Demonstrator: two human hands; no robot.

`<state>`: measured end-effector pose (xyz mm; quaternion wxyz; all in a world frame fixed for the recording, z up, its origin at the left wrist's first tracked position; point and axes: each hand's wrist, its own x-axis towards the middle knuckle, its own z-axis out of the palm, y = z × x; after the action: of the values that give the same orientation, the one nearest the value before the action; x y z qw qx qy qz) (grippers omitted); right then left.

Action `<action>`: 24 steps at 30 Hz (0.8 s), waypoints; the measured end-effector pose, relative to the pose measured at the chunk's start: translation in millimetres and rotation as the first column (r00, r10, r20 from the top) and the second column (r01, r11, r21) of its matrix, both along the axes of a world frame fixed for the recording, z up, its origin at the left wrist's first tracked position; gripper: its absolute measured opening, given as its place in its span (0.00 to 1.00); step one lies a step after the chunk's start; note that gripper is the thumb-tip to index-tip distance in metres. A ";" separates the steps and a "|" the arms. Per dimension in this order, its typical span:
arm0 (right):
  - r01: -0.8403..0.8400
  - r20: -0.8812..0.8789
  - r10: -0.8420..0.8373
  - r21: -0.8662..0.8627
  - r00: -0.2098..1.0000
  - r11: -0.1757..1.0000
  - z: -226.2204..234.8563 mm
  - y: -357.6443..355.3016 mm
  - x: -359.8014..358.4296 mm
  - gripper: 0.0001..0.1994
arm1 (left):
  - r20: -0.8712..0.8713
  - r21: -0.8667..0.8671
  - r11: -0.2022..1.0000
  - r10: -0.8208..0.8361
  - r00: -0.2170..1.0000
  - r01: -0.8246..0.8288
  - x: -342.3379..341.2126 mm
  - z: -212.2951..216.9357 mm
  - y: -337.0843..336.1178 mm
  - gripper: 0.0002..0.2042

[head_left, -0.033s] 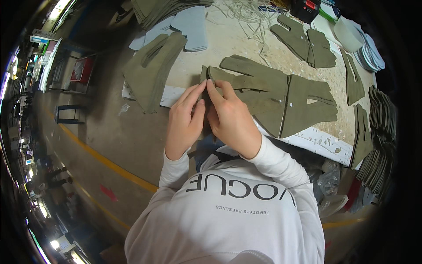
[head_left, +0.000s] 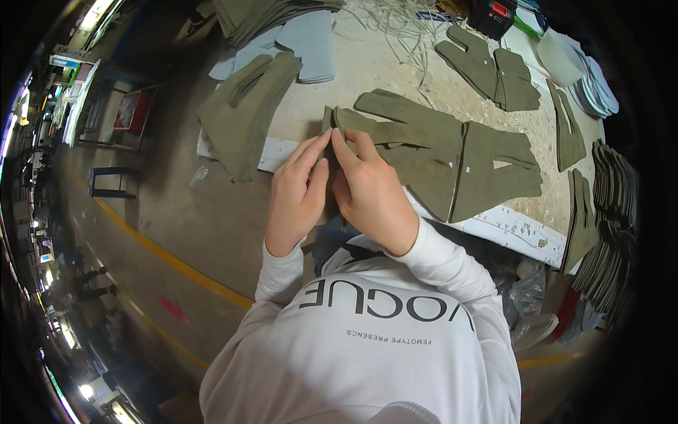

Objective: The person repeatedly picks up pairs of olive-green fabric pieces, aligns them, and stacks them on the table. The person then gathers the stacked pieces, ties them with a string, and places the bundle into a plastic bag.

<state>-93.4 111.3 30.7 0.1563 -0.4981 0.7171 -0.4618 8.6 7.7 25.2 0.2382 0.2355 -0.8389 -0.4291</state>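
My left hand point(head_left: 298, 200) and my right hand point(head_left: 378, 194) meet at the table's near edge, fingertips pressed together. Both are closed on the upright edges of an olive-green fabric piece point(head_left: 328, 118); its lower part is hidden behind my hands. Just right of my right hand, several olive cut fabric panels point(head_left: 417, 169) lie flat and overlap on the table. One more stack of notched olive panels point(head_left: 487, 187) sits beside them, with small white tags on top. How many layers my fingers pinch cannot be made out.
Left of my hands, olive panels point(head_left: 247, 113) overhang the edge of the worktable point(head_left: 353, 63). Pale blue pieces point(head_left: 307, 49) lie behind them. Loose cords point(head_left: 406, 35) and a black-and-red device point(head_left: 492, 18) are at the back. Olive stacks point(head_left: 614, 184) hang at the right; a dark stool point(head_left: 113, 182) stands left.
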 end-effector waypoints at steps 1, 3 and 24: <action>-0.004 -0.017 0.004 -0.012 1.000 1.000 -1.3 -1.1 1.2 0.29 | -0.016 -0.013 1.000 0.003 1.000 -0.003 0.8 -1.1 -1.3 0.17; -0.003 -0.053 0.002 -0.035 0.999 0.999 -4.8 -2.8 4.2 0.29 | -0.028 -0.032 0.999 0.011 1.000 -0.012 3.2 -2.6 -1.4 0.16; 0.259 0.437 -0.173 -0.146 0.882 0.955 -0.8 77.4 -73.3 0.18 | 0.078 -0.365 0.898 -0.235 0.969 0.247 -18.1 78.0 -59.6 0.25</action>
<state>-166.7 188.8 29.9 0.2033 -0.3168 0.6678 -0.6422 -9.4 -51.9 103.2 0.2103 0.0874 -0.9312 -0.2847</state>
